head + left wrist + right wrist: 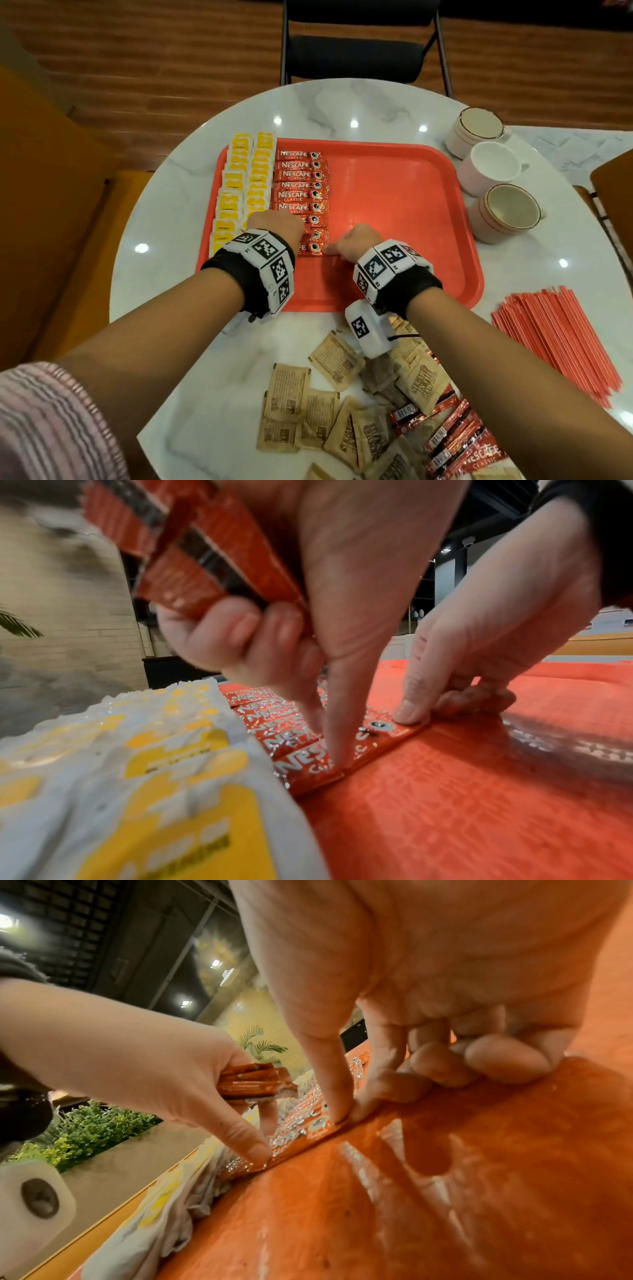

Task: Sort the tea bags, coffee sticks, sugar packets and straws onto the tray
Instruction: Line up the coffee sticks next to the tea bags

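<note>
On the red tray (394, 205), yellow tea bags (239, 185) lie in two columns at the left, with a column of red coffee sticks (299, 185) beside them. My left hand (277, 222) curls its fingers round a bundle of coffee sticks (192, 569) while its thumb presses on the nearest laid stick (387, 739). My right hand (349, 241) pinches that stick's right end between thumb and forefinger, its other fingers curled on the tray. Brown sugar packets (325, 411), loose coffee sticks (455, 438) and red straws (555, 339) lie on the table.
Three cups (489, 168) stand on the round marble table to the right of the tray. A black chair (359, 51) is behind the table. The right half of the tray shows bare red plastic.
</note>
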